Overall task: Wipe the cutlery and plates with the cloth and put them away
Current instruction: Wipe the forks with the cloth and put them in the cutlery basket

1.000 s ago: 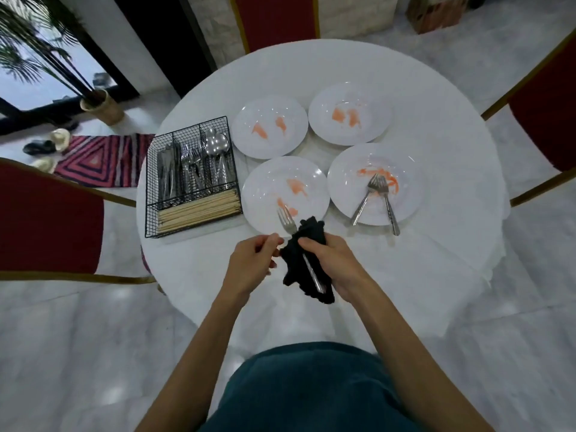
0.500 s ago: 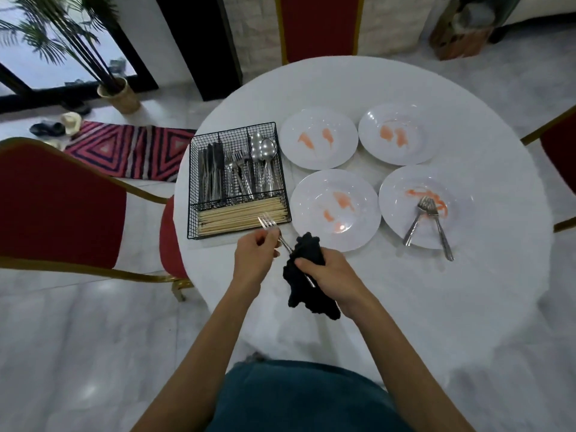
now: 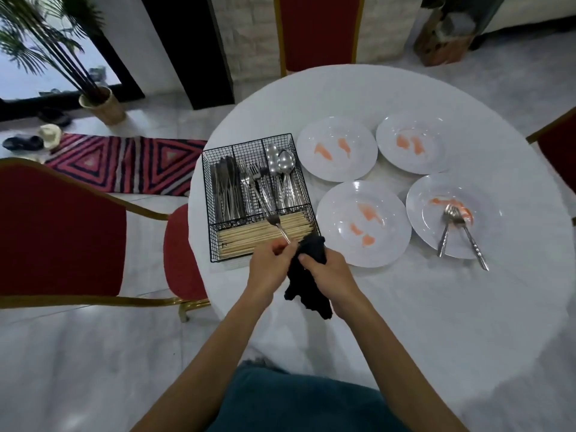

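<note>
My left hand (image 3: 270,265) pinches a steel fork (image 3: 278,226) by its handle, tines pointing up over the chopsticks in the black wire cutlery basket (image 3: 215,194). My right hand (image 3: 327,272) grips a black cloth (image 3: 307,285) right beside the fork's handle end. Several white plates smeared with orange sauce lie to the right: a near one (image 3: 386,210), two far ones (image 3: 318,169) (image 3: 436,135), and a right one (image 3: 486,213) carrying two forks (image 3: 458,232).
The basket holds knives, forks, spoons and chopsticks. A round white table (image 3: 405,307) carries everything. Red chairs stand at the left (image 3: 62,232), far side (image 3: 318,29) and right edge. A striped rug (image 3: 124,163) and a potted plant lie on the floor at left.
The fork has come out of the cloth and moved left and up over the basket in my left hand. My view shifted left; the cloth stays in my right hand.
</note>
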A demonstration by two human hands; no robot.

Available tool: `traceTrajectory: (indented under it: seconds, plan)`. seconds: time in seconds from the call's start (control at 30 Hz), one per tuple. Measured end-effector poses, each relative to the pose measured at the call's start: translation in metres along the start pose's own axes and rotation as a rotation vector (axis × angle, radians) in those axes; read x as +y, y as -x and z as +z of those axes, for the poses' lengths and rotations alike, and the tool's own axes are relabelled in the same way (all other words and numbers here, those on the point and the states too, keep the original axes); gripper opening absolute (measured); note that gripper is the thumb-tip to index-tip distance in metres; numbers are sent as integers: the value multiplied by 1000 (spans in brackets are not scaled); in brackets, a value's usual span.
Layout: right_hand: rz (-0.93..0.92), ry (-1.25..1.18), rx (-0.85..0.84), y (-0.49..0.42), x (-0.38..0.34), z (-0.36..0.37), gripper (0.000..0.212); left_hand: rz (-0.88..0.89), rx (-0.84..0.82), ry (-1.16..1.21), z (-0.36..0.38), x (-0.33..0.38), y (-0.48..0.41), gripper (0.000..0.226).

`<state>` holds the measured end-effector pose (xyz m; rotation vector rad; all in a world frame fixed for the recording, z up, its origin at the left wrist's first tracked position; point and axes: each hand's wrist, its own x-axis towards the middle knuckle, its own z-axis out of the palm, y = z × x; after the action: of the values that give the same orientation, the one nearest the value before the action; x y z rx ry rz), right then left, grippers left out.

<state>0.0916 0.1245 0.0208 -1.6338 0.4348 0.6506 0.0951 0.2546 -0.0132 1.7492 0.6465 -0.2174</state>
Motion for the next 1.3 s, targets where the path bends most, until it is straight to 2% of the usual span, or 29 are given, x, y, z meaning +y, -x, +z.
traceTrajectory:
  seconds: [0.13,0.2,0.5,0.73,0.83,1.0,1.07,1.3]
  plan:
    - [21,-41,-7,-9,-2,11,9,-28,-23,-16,-15,1,-25,23]
    - [61,-94,10,-10,-3,11,14,-26,20,-22,-26,7,-49,21]
    - [138,-262,114,-17,-4,-6,18,134,118,-427,-51,56,-160,23]
    - [163,-370,104,-17,-1,-19,23,117,-61,-704,-49,45,-179,29]
    - [155,-411,85,-16,-5,-31,22,157,-43,-703,-41,40,-165,27]
    - [143,-444,114,-17,-2,-54,23,260,16,-532,-9,43,-110,28]
    - [145,-454,127,-14,1,-66,24,283,-34,-470,10,45,-85,26]
    - [156,-520,206,2,26,-129,23,202,-245,-316,97,42,-18,20]
